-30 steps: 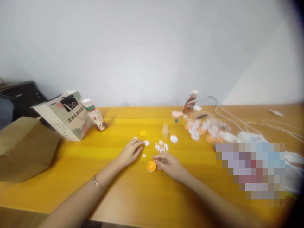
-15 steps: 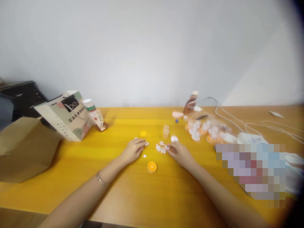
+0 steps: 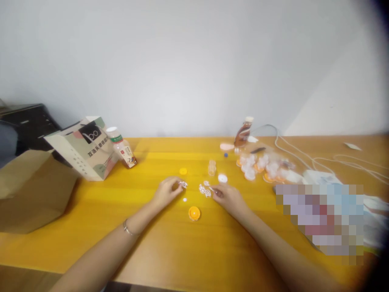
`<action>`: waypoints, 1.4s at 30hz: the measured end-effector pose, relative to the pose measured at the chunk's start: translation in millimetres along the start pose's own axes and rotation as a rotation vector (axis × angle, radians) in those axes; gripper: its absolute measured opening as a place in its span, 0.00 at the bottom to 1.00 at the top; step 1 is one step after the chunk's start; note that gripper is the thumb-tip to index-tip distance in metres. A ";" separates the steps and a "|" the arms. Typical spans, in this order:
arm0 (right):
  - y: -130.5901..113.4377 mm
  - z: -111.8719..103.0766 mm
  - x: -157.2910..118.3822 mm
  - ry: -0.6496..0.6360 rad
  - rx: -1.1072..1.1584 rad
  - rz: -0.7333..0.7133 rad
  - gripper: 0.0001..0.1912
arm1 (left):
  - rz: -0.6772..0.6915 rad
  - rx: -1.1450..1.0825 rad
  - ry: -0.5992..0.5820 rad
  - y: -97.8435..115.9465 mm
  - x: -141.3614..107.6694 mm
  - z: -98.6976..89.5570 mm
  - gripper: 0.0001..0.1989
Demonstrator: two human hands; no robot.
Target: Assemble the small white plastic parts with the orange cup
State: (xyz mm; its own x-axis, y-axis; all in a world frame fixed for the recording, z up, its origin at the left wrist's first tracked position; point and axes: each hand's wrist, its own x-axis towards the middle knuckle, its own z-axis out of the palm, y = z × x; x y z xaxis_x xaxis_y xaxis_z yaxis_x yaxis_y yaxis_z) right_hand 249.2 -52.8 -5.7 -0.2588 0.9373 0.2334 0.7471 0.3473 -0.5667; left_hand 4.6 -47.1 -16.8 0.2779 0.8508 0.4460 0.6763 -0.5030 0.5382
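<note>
Between thumb and forefinger, my left hand (image 3: pixel 167 191) pinches a small white openwork piece (image 3: pixel 183 184). My right hand (image 3: pixel 229 197) is closed on another small white piece (image 3: pixel 212 188), seen nearly edge-on. White openwork pieces (image 3: pixel 208 194) lie just left of my right fingertips. A small white disc (image 3: pixel 184 199) rests below my left fingertips. Nearer to me is an orange round part (image 3: pixel 194 213) with a white centre. A yellow disc (image 3: pixel 183 171), a clear container (image 3: pixel 212 167) and a white round cap (image 3: pixel 222 178) sit beyond my hands.
At the left stand a brown paper bag (image 3: pixel 33 190), a printed bag (image 3: pixel 88 152) and a leaning bottle (image 3: pixel 123 150). On the right are a brown drink bottle (image 3: pixel 244 132), a cluster of clear and orange parts (image 3: pixel 258 168), white cables (image 3: pixel 299 155) and plastic packaging (image 3: pixel 322 178).
My left fingers have drawn back slightly to the left, and the white piece in them shows more fully. My right hand has lifted a white piece from beside the others.
</note>
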 end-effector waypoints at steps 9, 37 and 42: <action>-23.5 10.1 -8.9 -0.098 1.124 0.424 0.11 | 0.141 -0.095 -0.073 26.0 -5.3 -7.7 0.12; -50.4 29.6 -24.1 -0.151 1.172 0.422 0.11 | 0.231 -0.226 -0.196 41.0 -11.3 -8.4 0.13; -49.2 31.0 -24.4 -0.155 1.193 0.411 0.13 | 0.246 -0.206 -0.208 41.4 -10.8 -10.9 0.14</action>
State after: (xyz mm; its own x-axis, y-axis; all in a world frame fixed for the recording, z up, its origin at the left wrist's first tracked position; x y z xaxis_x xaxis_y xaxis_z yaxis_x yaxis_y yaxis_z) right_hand 199.8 -92.0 -8.0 -0.2692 0.9468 -0.1764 -0.2030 -0.2348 -0.9506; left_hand 22.2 -78.8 8.4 0.5621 0.7027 0.4363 0.4264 -0.6982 0.5751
